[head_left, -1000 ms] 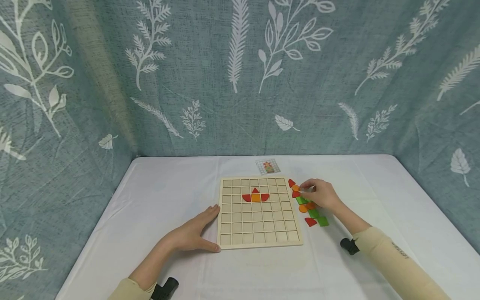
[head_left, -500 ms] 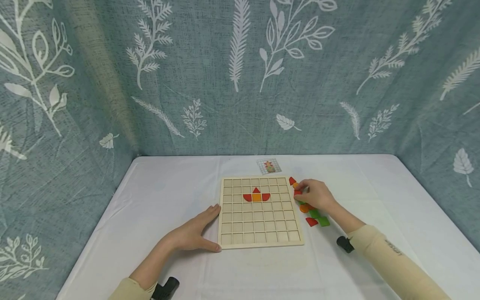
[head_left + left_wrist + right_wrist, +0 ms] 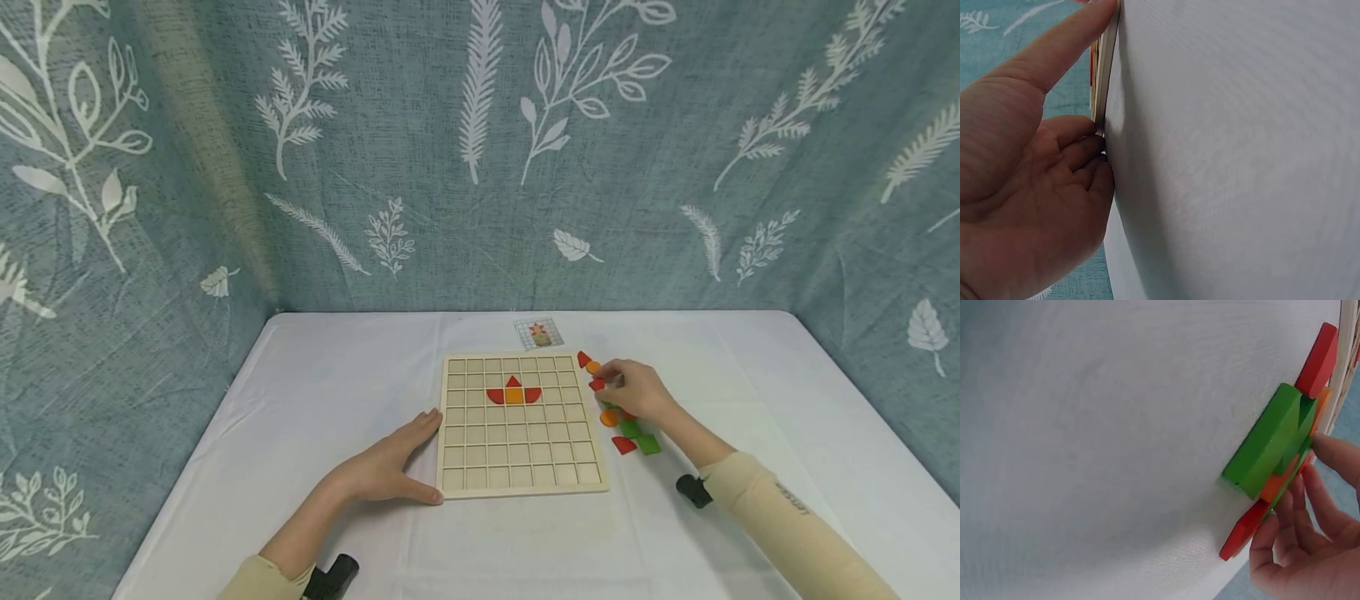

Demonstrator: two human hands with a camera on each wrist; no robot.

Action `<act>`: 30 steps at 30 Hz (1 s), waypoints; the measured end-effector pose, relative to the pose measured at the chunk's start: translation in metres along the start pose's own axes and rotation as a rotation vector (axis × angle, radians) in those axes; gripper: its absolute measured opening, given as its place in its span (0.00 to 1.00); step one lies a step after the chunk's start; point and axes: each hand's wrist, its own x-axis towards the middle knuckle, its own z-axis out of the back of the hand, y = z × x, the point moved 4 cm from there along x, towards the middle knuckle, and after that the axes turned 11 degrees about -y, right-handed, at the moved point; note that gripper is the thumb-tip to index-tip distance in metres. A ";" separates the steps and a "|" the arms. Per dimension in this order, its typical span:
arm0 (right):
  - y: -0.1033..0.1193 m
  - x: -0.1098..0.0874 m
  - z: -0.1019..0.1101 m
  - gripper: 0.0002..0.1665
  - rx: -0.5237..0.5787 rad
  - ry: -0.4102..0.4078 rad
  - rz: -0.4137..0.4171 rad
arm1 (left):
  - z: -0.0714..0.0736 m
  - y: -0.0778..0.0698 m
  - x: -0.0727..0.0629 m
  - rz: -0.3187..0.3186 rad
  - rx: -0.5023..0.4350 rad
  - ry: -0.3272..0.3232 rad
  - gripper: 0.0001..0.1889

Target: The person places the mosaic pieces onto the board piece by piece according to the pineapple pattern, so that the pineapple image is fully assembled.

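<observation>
My left hand (image 3: 386, 467) rests against the left edge of a wooden grid board (image 3: 497, 455), thumb at the near corner and fingers higher up the side. Right of the board, my right hand (image 3: 639, 392) pinches a small red wooden piece (image 3: 596, 385) between thumb and fingertips, low over the other loose pieces. In the right wrist view, a green piece (image 3: 1266, 440) and a red piece (image 3: 1244, 530) lie beside the fingers. Set in the grid are an orange square (image 3: 513, 396), a red triangle (image 3: 513, 382) above it and red quarter-rounds on both sides.
A small pattern card (image 3: 538, 333) lies behind the board on the white tablecloth (image 3: 337, 358). Along the board's right side are an orange round piece (image 3: 609, 417), a green piece (image 3: 648, 444) and several more. A patterned curtain (image 3: 420, 250) hangs behind the table.
My right hand has shifted slightly left and its fingers have come around the red piece, which has moved a little to the right. The left hand and board stay put.
</observation>
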 end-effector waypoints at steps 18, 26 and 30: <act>-0.003 0.004 -0.002 0.16 0.008 -0.045 0.011 | 0.000 -0.001 0.000 0.000 -0.010 0.004 0.59; -0.003 0.005 -0.002 0.16 0.018 -0.064 -0.005 | 0.000 -0.001 0.000 0.007 -0.016 0.007 0.59; 0.002 0.003 -0.001 0.12 0.072 -0.097 0.007 | 0.000 -0.001 -0.001 0.009 -0.016 0.008 0.59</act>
